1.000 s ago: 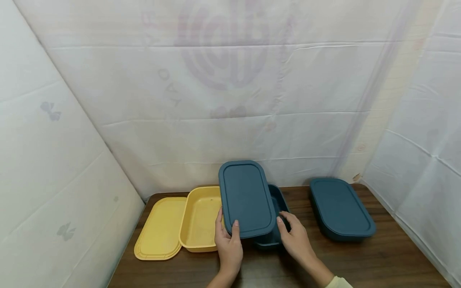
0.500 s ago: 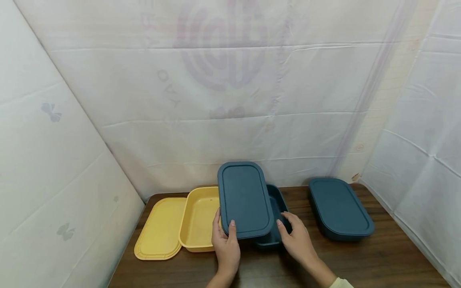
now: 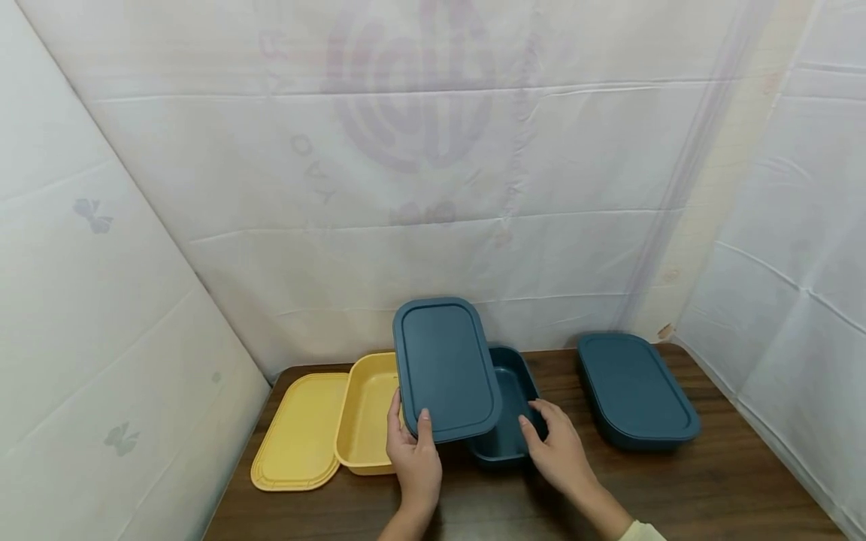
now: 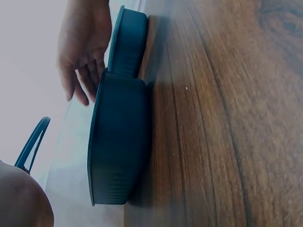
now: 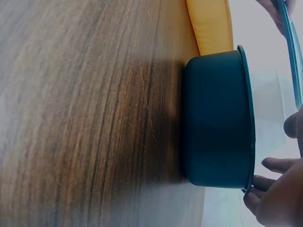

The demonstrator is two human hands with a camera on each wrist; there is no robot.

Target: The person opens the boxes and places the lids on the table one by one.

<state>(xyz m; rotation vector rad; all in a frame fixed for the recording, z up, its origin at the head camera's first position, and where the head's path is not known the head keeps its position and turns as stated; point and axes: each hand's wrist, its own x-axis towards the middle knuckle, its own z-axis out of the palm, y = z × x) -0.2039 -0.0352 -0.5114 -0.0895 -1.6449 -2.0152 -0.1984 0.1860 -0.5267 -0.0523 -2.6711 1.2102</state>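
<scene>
Head: left grip [image 3: 416,466] holds blue lid [image 3: 446,368] by edge; lidded box [image 3: 639,387] well apart.

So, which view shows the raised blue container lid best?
Head view: the blue container lid shows almost its whole top. Left wrist shows only a small part; right wrist, only a thin cropped edge.

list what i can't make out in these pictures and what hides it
Head view: right side of the yellow box, mostly behind the held blue lid and left hand.
Head view: that lid's underside, facing away from the camera.
Head view: inside of the closed blue box, under its cover.
Left wrist view: most of the left hand, cut off by the left and bottom edges.
</scene>
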